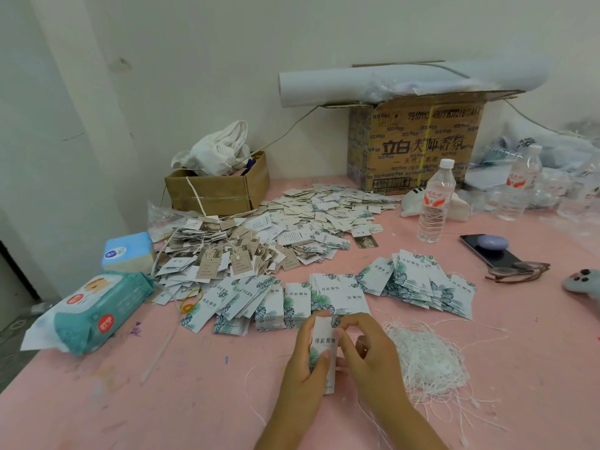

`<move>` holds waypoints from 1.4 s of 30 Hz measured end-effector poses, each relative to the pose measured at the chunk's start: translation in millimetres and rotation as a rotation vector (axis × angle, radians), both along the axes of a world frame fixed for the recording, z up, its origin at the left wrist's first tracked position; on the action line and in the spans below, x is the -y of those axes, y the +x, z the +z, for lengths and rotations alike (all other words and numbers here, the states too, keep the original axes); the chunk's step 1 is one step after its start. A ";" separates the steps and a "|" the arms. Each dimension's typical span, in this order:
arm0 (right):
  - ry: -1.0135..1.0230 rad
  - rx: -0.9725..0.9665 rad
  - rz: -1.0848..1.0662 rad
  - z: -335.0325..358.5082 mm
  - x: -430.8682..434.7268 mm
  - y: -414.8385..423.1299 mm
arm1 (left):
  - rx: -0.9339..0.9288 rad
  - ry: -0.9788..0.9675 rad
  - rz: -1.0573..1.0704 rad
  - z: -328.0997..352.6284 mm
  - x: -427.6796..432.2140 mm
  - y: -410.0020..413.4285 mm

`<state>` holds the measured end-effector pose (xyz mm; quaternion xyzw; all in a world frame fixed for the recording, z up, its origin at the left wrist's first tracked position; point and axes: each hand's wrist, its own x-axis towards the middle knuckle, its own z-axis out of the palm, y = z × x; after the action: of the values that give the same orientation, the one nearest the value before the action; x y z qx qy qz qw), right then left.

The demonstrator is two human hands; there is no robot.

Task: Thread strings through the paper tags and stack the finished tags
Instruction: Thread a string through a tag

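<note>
Left hand [305,358] gripping paper tag [324,341], long axis pointing away; right hand [368,352] pinching its far end

On the pink table [162,401], a teal wet-wipes pack [94,311] lies at eight o'clock, with a blue tissue pack [128,251] just beyond it at nine. A small cardboard box [220,193] holding white cloth [217,151] sits at eleven. At one o'clock a large printed carton [418,147] carries a paper roll [341,86]. Two water bottles [435,206] stand at two. A phone [496,258], a purple case [493,243] resting on it and glasses [519,271] lie at three.
</note>
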<state>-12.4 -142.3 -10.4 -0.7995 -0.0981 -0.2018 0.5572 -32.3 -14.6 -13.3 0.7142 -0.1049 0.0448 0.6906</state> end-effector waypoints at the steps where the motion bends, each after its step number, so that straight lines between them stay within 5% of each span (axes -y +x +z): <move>1: -0.012 0.022 -0.010 0.7 -0.1 0.0 | -0.018 -0.014 0.002 -1.1 -0.4 0.4; 9: -0.209 0.124 0.049 2.5 1.2 -4.5 | -0.101 -0.048 0.023 -3.3 1.1 0.9; 14: -0.288 0.209 -0.091 7.7 0.4 -2.9 | -0.037 -0.020 0.055 -0.5 3.2 -0.7; 22: -0.193 0.215 -0.144 7.3 0.2 -1.1 | 0.122 0.173 0.308 -0.9 4.0 -2.9; 35: -0.050 0.140 -0.097 8.5 -1.4 -3.6 | 0.128 0.220 0.191 5.5 4.3 -7.2; 42: 0.253 -0.035 -0.003 17.2 -3.3 -3.7 | 0.115 0.207 0.171 2.9 4.5 -5.7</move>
<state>-16.1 -139.0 6.8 -0.7263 -0.0610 -0.1992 0.6550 -38.0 -19.1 -10.4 0.7841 -0.0871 0.1334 0.5999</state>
